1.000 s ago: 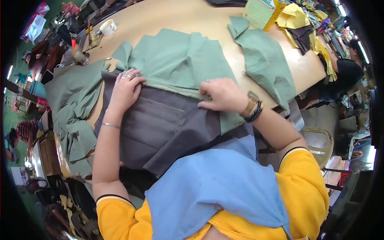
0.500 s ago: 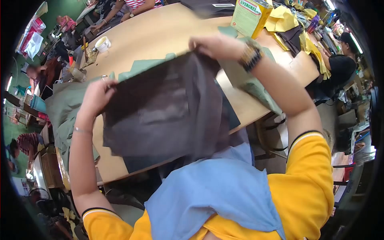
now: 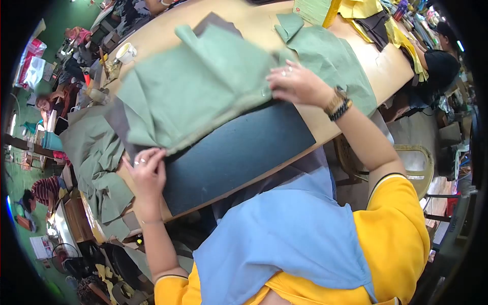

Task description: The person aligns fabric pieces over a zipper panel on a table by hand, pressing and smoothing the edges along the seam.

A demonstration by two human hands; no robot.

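Note:
A piece of green fabric (image 3: 188,86) spreads across the table, its near edge running between my two hands. My left hand (image 3: 148,170) pinches its near left corner. At the right end of that edge, my right hand (image 3: 300,85) has its fingers closed on the cloth. Dark brown fabric (image 3: 118,124) shows from beneath the green piece at the left and at the far side. Directly in front of me lies a flat black board (image 3: 239,152), partly covered by the green fabric.
More green fabric lies at the right (image 3: 330,56) and in a crumpled heap (image 3: 96,157) at the left. A white cup (image 3: 125,53) and a yellow-green tin (image 3: 317,11) stand farther back. A person in black (image 3: 439,76) is by yellow cloth at the right.
The dark brown fabric I held raised is now mostly under green fabric. Both hands have come lower, onto the green piece's near edge, and the black board is largely uncovered.

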